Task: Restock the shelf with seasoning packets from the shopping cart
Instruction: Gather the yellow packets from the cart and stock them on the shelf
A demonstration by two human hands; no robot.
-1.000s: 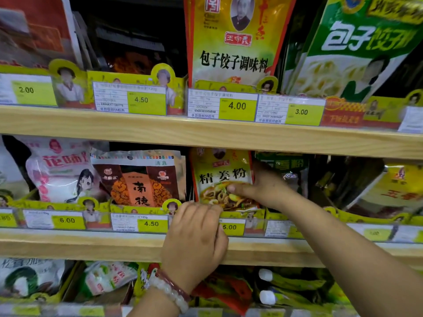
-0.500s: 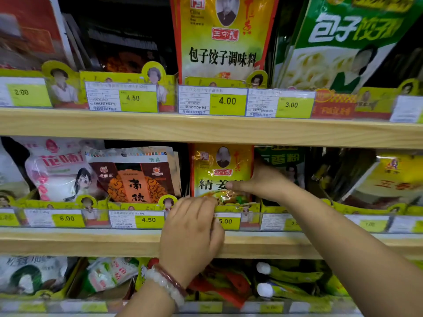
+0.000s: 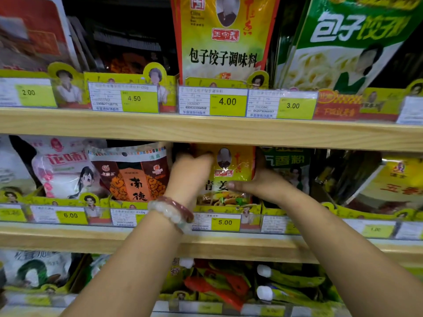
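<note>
A yellow seasoning packet with a portrait and black lettering stands upright on the middle shelf, above the 5.00 price tag. My left hand, with a bead bracelet on the wrist, grips the packet's upper left edge, fingers curled over its top. At the packet's right edge, my right hand holds it with the thumb pressed across the front and the fingers hidden behind. The shopping cart is out of view.
A brown-and-orange packet and a white-pink bag stand to the left, a green packet and yellow packets to the right. The upper shelf board hangs just above the hands. Larger packets fill the top shelf; more goods lie below.
My left hand rose from the price-tag rail to the packet's upper left edge. The yellow packet stands higher and more upright, its portrait showing now. The camera moved closer.
</note>
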